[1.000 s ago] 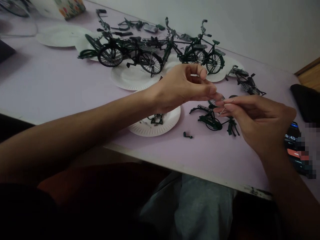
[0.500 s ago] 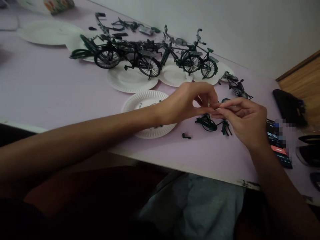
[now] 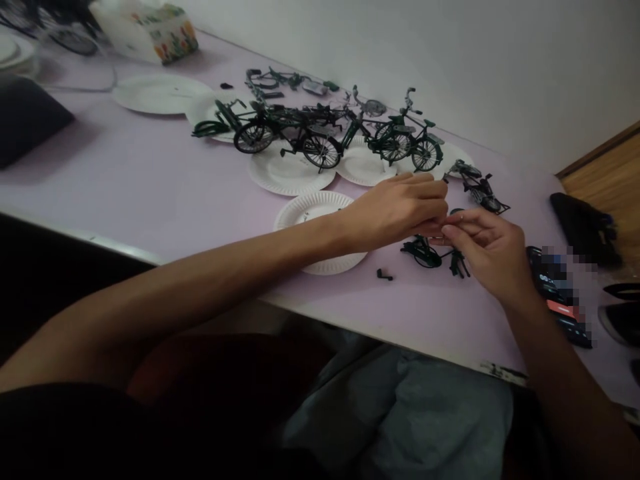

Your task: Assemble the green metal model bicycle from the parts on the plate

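Bicycle frame (image 3: 430,260) below left grip (image 3: 406,205) and right grip (image 3: 493,250).

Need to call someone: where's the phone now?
At the head view's right, the phone lies on the table, beside the right hand, in front of a black object.

Tiny metallic bit (image 3: 461,218) is pinched in the right hand (image 3: 490,253), mostly hidden, so can't really make out its shape. Below it there's a dark green model bike frame (image 3: 427,257) lying on the counter (image 3: 190,193), partly covered, forked end to the right. Small dark angled piece (image 3: 385,274) sits loose nearby, closer to the edge.
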Motion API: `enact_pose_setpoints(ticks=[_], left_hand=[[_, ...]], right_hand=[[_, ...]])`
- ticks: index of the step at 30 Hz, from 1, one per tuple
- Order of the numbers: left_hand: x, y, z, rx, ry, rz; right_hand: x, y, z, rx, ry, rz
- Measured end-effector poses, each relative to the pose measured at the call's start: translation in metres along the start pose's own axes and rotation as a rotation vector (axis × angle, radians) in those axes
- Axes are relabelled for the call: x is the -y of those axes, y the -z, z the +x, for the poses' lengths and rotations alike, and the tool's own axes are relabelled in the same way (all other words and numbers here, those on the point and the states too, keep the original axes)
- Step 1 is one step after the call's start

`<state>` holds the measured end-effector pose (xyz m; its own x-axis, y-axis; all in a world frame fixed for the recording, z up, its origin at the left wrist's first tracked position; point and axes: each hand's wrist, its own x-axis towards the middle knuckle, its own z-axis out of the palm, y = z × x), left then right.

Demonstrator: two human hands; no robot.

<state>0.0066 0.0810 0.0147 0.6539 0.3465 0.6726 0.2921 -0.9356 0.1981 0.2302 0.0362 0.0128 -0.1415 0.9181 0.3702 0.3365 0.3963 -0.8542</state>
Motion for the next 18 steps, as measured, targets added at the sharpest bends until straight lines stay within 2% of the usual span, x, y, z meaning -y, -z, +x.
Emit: enact_pose_setpoints(ticks=[6, 9, 13, 16, 18], left_hand=[[-0.008, 0.003, -0.001, 0.056, -0.057, 0.225], [-0.008, 0.004, -0.002, 0.045, -0.060, 0.281], [-0.003, 0.007, -0.004, 0.046, -0.049, 0.317], [0.000, 0.010, -0.005, 0.090, -0.087, 0.335], [0.000, 0.014, -0.006, 0.074, -0.129, 0.337]], right_hand=[[0.007, 0.002, 0.000, -0.009, 0.035, -0.131], [0.008, 0.004, -0.002, -0.007, 0.056, -0.164], [0.005, 0.005, -0.007, 0.071, 0.049, -0.145], [0.006, 0.007, -0.009, 0.125, 0.030, -0.145], [0.011, 0.008, -0.009, 0.185, 0.008, -0.162]])
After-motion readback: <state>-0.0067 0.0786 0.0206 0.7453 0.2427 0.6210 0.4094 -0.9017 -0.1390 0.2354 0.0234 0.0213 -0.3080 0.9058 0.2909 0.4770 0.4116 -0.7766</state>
